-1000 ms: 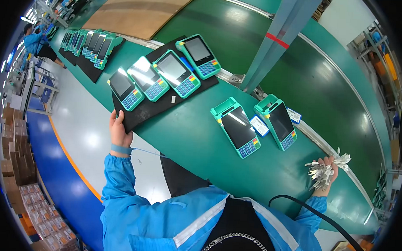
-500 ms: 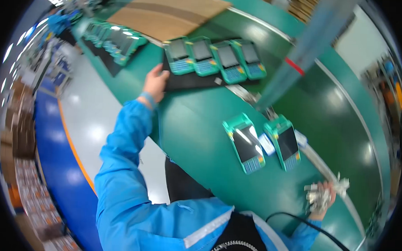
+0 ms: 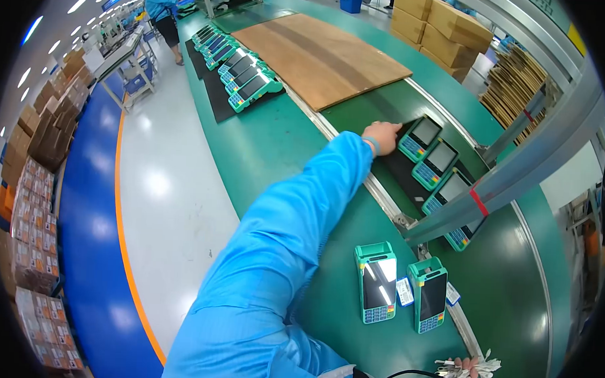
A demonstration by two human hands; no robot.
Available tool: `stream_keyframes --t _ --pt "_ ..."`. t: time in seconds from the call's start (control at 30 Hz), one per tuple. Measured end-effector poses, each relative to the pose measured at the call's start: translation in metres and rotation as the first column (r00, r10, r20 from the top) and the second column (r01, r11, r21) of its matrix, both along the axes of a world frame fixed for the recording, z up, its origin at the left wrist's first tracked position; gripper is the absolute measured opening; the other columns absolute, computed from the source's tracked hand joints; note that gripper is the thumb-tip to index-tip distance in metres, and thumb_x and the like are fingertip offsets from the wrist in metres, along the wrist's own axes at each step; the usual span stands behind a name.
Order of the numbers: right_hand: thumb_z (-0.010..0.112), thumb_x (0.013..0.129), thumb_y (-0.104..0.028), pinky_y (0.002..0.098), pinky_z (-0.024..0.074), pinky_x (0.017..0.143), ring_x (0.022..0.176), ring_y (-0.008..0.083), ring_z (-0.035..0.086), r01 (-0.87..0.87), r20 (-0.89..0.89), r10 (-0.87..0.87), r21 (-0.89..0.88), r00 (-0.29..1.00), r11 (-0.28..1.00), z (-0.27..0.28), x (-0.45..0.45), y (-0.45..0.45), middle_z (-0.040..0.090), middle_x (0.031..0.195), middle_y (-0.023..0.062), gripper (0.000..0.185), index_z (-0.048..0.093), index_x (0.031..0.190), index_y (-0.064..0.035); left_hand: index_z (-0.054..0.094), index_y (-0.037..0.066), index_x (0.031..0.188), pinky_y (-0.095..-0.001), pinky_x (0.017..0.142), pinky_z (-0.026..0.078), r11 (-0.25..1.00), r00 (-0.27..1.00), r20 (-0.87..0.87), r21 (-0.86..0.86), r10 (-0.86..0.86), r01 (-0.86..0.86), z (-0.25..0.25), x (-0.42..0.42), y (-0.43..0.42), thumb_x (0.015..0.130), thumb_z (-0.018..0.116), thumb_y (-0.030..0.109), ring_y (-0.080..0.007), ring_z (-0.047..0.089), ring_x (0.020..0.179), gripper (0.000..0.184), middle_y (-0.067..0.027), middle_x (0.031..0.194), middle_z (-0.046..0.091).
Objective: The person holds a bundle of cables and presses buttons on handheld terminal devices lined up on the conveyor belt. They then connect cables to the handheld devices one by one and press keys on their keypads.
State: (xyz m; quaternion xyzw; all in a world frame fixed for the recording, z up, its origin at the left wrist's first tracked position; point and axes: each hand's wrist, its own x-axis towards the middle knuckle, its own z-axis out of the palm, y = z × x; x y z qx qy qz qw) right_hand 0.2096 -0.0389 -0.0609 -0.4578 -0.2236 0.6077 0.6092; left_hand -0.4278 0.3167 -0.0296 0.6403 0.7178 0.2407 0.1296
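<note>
My left hand [image 3: 383,136] grips the near corner of a black mat [image 3: 395,169], its fingers partly hidden. Several green card payment terminals [image 3: 436,162] lie in a row on this mat, the last partly behind a metal post. At the lower right, my right hand [image 3: 472,372] is closed around a bundle of white strips [image 3: 488,364], whose exact kind I cannot make out. Two more terminals, one on the left [image 3: 379,285] and one on the right [image 3: 433,297], lie face up on the green table, with blue-and-white tags [image 3: 404,292] beside them.
Another black mat [image 3: 220,101] with several terminals [image 3: 253,87] lies farther up the table. A brown board [image 3: 320,56] spans the middle belt. A slanted metal post [image 3: 516,176] with red tape rises at the right. Cartons [image 3: 448,34] are stacked behind; another person [image 3: 163,17] stands far left.
My left hand has moved the black mat and its terminals away from the near table strip, onto the darker belt beyond the rail. My right hand still holds the white bundle.
</note>
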Motion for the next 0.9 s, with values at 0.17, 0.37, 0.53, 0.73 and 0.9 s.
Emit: stream_keyframes --t 0.17,0.37,0.53,0.73,0.9 --pt "0.052 0.094 -0.031 0.0575 0.0495 0.092 0.082 0.0216 0.055 -0.218 -0.033 0.225 0.147 0.974 0.965 -0.015 0.022 0.004 0.045 0.077 -0.0009 0.018 0.043 0.093 -0.0151 0.041 0.026 0.145 -0.0658 0.106 0.028 0.966 0.985 -0.151 0.234 -0.078 0.112 0.003 0.030 -0.052 0.088 0.061 0.027 -0.0416 0.027 0.142 0.060 -0.0146 0.154 0.029" --pt "0.055 0.089 -0.031 0.0502 0.0505 0.083 0.079 0.0199 0.054 -0.029 -0.015 0.030 0.086 0.999 0.996 0.011 -0.018 -0.004 0.050 0.080 -0.0011 0.019 0.046 0.096 -0.0150 0.058 0.012 0.123 -0.0494 0.095 0.041 0.642 0.740 -0.275 0.719 0.614 -0.266 0.027 -0.159 -0.196 0.074 0.074 0.026 -0.0326 0.045 0.125 0.053 -0.0137 0.131 0.052" --pt "0.055 0.089 -0.030 0.0505 0.0510 0.082 0.079 0.0200 0.054 -0.112 -0.015 0.114 0.100 0.993 0.989 0.019 -0.019 0.001 0.050 0.079 -0.0008 0.018 0.048 0.095 -0.0149 0.045 0.008 0.138 -0.0483 0.108 0.037 0.601 0.555 -0.243 0.202 0.796 -0.773 -0.035 -0.337 -0.249 0.081 0.069 0.052 -0.0398 0.041 0.132 0.076 -0.0208 0.147 0.039" --pt "0.055 0.088 -0.031 0.0562 0.0509 0.082 0.079 0.0220 0.057 -0.025 0.015 0.024 0.071 1.000 0.997 0.022 -0.018 0.000 0.052 0.079 0.0003 0.019 0.049 0.094 -0.0144 0.064 0.005 0.107 -0.0476 0.086 0.052 0.725 0.665 -0.317 0.125 0.676 -0.678 -0.020 -0.356 -0.233 0.090 0.062 0.040 -0.0404 0.063 0.103 0.039 -0.0231 0.113 0.063" --pt "0.057 0.089 -0.025 0.0405 0.0490 0.075 0.076 0.0200 0.057 -0.011 0.044 0.007 0.084 0.999 0.996 0.029 -0.024 0.002 0.055 0.078 -0.0005 0.014 0.053 0.093 -0.0118 0.068 0.002 0.092 -0.0391 0.074 0.059 0.803 0.522 -0.641 0.271 0.562 -0.531 -0.023 -0.366 -0.225 0.088 0.054 0.010 -0.0330 0.071 0.081 0.016 -0.0178 0.083 0.070"
